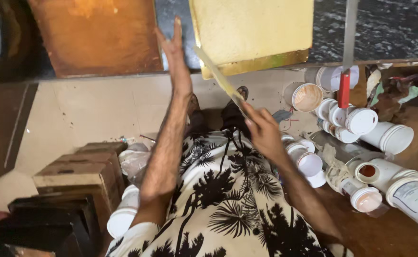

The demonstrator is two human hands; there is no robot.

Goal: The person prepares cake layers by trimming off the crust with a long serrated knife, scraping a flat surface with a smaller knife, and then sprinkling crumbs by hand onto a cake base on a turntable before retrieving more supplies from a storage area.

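A person in a palm-print shirt (228,209) works over a yellow-coated square board (251,31) that leans at 12 o'clock. The left hand (173,47) is raised flat and open, fingers together, holding nothing, just left of the board's edge; whether it touches the board cannot be told. The right hand (263,131) is closed around the lower end of a thin pale-yellow strip (220,78), which runs up toward 11 o'clock, its far end lying over the board's lower left corner. A bare brown board (97,35) leans at 10 o'clock, well apart from the strip. Open white jars (361,121) with caked pigment crowd the floor at 3 o'clock, one red-brown tub (306,96) nearest the yellow board, and a red-handled tool (344,88) hangs above them. Stacked wooden blocks (83,171) sit at 8 o'clock. By the look of it, the step goes best with the strip held at a low, steady angle, light even pressure along the corner, and the open hand bracing the board so it does not shift; the jars beside the right elbow look easy to knock.
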